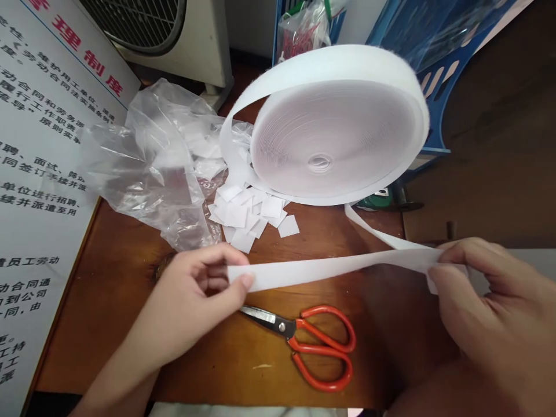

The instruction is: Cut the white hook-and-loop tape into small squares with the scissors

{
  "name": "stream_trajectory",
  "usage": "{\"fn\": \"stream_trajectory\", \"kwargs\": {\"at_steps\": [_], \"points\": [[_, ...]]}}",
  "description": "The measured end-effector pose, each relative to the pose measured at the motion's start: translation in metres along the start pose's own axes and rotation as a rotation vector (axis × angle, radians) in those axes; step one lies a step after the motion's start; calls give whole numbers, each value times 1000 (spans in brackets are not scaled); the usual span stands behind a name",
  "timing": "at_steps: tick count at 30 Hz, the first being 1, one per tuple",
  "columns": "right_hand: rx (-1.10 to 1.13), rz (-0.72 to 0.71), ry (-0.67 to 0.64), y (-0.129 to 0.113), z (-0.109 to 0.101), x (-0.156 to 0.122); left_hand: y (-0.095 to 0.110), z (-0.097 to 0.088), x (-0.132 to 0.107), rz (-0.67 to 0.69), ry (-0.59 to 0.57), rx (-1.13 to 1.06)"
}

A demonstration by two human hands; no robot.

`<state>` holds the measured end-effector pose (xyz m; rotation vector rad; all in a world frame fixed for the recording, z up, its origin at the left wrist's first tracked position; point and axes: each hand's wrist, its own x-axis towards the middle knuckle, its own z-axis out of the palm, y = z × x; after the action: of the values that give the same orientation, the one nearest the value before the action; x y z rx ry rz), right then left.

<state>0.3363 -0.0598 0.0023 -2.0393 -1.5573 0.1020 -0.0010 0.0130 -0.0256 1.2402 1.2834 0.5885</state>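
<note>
A white fabric-like strip, like hook-and-loop tape, stretches between my two hands. My left hand pinches its left end between thumb and fingers. Further right, my right hand grips the strip, which folds back there toward the big roll. That large white roll of tape stands tilted beyond my hands, with a loose loop on its left side. Below the strip, scissors with orange-red handles lie on the wooden table, their blade tips partly hidden by my left hand. Small cut white squares are piled left of the roll.
A crumpled clear plastic bag lies left of the squares. At the left stands a white board with printed text. A beige fan-like appliance and a blue plastic rack stand at the back.
</note>
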Motion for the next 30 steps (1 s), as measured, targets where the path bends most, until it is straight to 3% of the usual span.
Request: {"fn": "stream_trajectory", "kwargs": {"at_steps": [3, 6, 8, 10, 13, 18, 23, 30], "points": [[-25, 3, 40, -16, -4, -6, -4, 16, 0, -117, -102, 69], [226, -59, 98, -33, -5, -11, -11, 24, 1, -153, -150, 59], [515, -90, 32, -46, 3, -15, -14, 25, 2, -160, -175, 33], [733, 0, -206, -60, 18, -18, -14, 24, 2, -151, -182, 10], [727, -91, -364, -79, 49, -24, -11, 23, 2, -129, -196, -4], [548, -311, -326, -88, 78, -33, -7, 23, 0, -78, -260, -38], [489, -395, -296, -84, 80, -33, -9, 22, 0, -64, -323, -119], [768, -241, -320, -87, 71, -30, -9, 22, 1, -82, -329, -117]]}}
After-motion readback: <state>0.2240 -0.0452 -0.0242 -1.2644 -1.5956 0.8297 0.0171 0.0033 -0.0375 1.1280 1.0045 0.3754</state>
